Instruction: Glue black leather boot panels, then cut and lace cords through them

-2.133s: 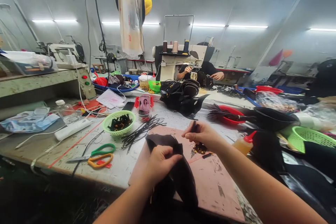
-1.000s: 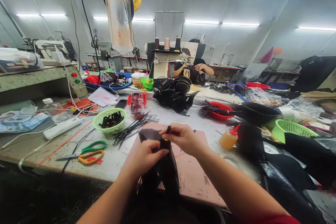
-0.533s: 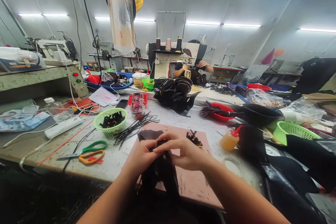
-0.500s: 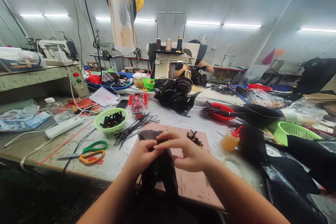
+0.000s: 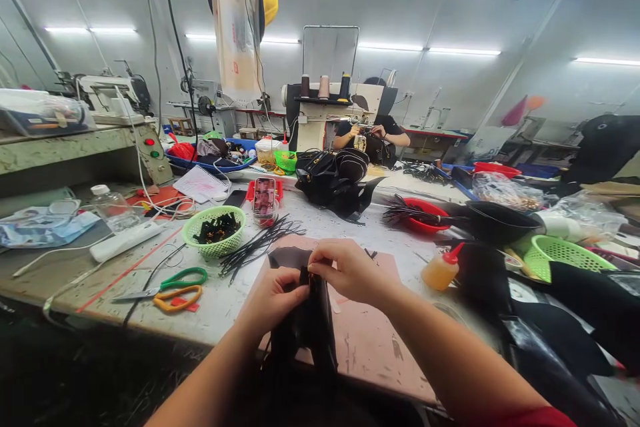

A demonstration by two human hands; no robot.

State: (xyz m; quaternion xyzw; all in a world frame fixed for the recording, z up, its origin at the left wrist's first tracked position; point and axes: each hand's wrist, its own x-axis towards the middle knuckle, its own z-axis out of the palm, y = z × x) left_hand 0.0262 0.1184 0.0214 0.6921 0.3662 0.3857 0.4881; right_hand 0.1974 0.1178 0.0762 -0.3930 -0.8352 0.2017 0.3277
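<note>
My left hand (image 5: 270, 299) is closed on a black leather-like piece (image 5: 305, 330), thumb and fingers pinching its upper edge. My right hand (image 5: 350, 273) is just beside it, thumb and forefinger pinched at a small black strip (image 5: 304, 275) that stands up at that edge. A tiny gold-coloured spot shows near the right fingertips; its kind cannot be made out. The lower part of the black piece hangs toward my lap over a pinkish board (image 5: 370, 347). Behind my right hand, small black pieces on the board are mostly hidden.
Left are scissors (image 5: 180, 288), a green basket (image 5: 214, 250) of small black pieces, black cords (image 5: 263, 240) and a phone (image 5: 264, 197). Right are a glue bottle (image 5: 441, 271), a red bowl (image 5: 425, 227) and black material (image 5: 540, 347). Another person (image 5: 373, 133) sits at a sewing machine beyond.
My right hand has drawn its spread fingers into a pinch at the top edge of the black piece. The small black strip now shows between my hands. The view has shifted slightly.
</note>
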